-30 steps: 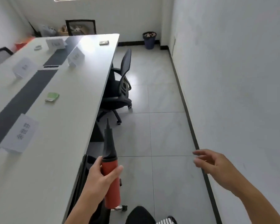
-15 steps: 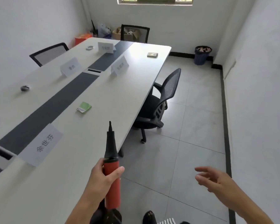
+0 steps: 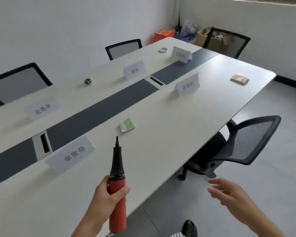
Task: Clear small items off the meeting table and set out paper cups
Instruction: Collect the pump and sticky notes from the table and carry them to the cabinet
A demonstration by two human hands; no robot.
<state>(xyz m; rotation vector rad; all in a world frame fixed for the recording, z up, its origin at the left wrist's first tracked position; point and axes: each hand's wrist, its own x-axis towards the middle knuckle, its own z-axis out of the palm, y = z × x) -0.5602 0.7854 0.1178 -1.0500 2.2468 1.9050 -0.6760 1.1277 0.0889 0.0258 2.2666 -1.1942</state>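
Pump: smooth red cylinder, black cone nozzle, upright, gripped in left hand over bench edge. Right hand: loose, empty. On white bench, well apart: 1 green square packet, 1 flat brown box, 1 dark ball, 1 white ring, 5 folded paper cards

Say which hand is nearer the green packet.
Left. The left hand, gripping the pump, is this side of the green packet; the right hand is off the table, rightward.

White walls, pale tiled floor, mesh chairs, perhaps a window.
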